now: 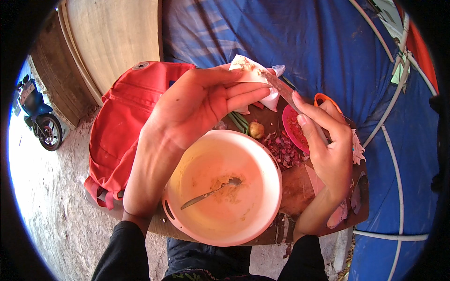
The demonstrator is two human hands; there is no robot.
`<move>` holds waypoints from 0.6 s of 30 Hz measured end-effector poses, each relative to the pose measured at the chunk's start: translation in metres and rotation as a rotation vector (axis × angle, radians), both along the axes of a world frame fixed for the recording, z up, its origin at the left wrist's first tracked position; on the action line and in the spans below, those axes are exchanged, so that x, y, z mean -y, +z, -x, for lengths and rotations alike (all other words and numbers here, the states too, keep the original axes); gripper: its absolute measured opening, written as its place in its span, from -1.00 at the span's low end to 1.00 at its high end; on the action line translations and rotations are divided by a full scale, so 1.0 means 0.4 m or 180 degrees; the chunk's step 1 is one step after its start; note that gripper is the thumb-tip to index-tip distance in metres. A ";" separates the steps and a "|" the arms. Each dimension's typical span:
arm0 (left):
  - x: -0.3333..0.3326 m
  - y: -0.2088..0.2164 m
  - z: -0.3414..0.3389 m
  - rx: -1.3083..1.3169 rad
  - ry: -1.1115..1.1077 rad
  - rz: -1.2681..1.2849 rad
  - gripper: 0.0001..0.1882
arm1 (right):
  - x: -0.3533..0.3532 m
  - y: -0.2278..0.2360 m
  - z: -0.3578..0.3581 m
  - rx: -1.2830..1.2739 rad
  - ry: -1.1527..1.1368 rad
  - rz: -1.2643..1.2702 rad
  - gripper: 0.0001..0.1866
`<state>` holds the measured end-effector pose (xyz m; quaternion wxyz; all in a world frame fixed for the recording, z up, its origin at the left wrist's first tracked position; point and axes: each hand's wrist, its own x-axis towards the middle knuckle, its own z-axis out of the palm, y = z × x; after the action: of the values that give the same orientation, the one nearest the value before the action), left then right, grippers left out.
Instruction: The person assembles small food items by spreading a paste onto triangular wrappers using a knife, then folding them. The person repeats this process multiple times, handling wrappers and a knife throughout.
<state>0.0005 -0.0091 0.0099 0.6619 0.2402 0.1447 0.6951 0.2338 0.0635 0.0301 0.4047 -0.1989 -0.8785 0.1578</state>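
Just beyond a wide, round, pale plastic bowl (255, 161), the left hand (194, 98) holds a thin white sheet (255, 77) smeared with pale paste (243, 64); the right hand (330, 145) grips a narrow metal blade (281, 89), its tip at the paste. Left of them sits a red fabric backpack (119, 117).

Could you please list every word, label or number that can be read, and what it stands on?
No text can be read here.
Motorcycle: pale panel, too small to read.
Red backpack: round badge, too small to make out.
White paper in the left hand: no legible print.
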 end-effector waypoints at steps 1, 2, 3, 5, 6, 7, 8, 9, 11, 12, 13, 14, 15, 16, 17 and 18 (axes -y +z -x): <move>0.000 0.000 0.000 0.0057 -0.0005 -0.0004 -0.67 | 0.003 0.003 -0.004 0.0057 -0.0069 0.0037 -0.65; 0.001 0.000 0.001 0.0014 0.0032 0.0058 -0.67 | 0.005 0.006 -0.007 0.0090 -0.0142 0.0078 -0.64; 0.000 0.000 0.002 0.0019 -0.0001 0.0038 -0.67 | 0.008 0.008 -0.009 0.0102 -0.0135 0.0065 -0.64; -0.001 -0.002 0.003 -0.0002 -0.0036 0.0001 -0.68 | 0.011 0.010 -0.015 0.0078 -0.0127 0.0048 -0.63; -0.002 -0.002 0.004 -0.0032 -0.0041 -0.0018 -0.69 | 0.013 0.012 -0.020 0.0109 -0.0154 0.0065 -0.64; -0.002 -0.002 0.005 -0.0060 -0.0038 -0.0011 -0.71 | 0.014 0.013 -0.026 0.0139 -0.0183 0.0083 -0.64; -0.002 0.000 0.008 0.0100 -0.0141 -0.0174 -0.71 | 0.014 0.014 -0.032 0.0208 -0.0228 0.0103 -0.64; 0.000 0.005 0.014 0.0260 -0.0236 -0.0312 -0.71 | 0.012 0.014 -0.037 0.0302 -0.0238 0.0023 -0.65; 0.013 0.014 0.027 0.0251 -0.0085 -0.0446 -0.69 | 0.003 0.016 -0.045 0.0538 -0.0292 -0.0114 -0.65; 0.025 0.020 0.036 0.0068 0.0154 -0.0443 -0.66 | -0.005 0.014 -0.044 0.0445 -0.0280 -0.0046 -0.67; 0.034 0.026 0.043 -0.0092 0.0410 -0.0440 -0.63 | -0.014 0.013 -0.039 0.0326 -0.0274 0.0036 -0.68; 0.042 0.030 0.047 0.0058 0.0258 -0.0722 -0.63 | -0.021 0.012 -0.036 0.0219 -0.0255 0.0116 -0.69; 0.046 0.034 0.048 -0.0087 0.0384 -0.0601 -0.63 | -0.024 0.017 -0.040 0.0218 -0.0384 0.0374 -0.70; 0.047 0.036 0.047 -0.0219 0.0491 -0.0516 -0.63 | -0.025 0.018 -0.039 0.0003 -0.0336 0.0738 -0.70; 0.047 0.038 0.043 -0.0351 0.0599 -0.0435 -0.64 | -0.022 0.019 -0.039 -0.0215 -0.0413 0.1158 -0.69; 0.043 0.038 0.035 -0.0488 0.0575 -0.0585 -0.64 | -0.016 0.020 -0.039 -0.0278 -0.0171 0.1148 -0.69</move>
<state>-0.0134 -0.0264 0.0249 0.5588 0.3382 0.1516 0.7418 0.2493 0.0699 0.0380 0.4043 -0.2846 -0.8120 0.3103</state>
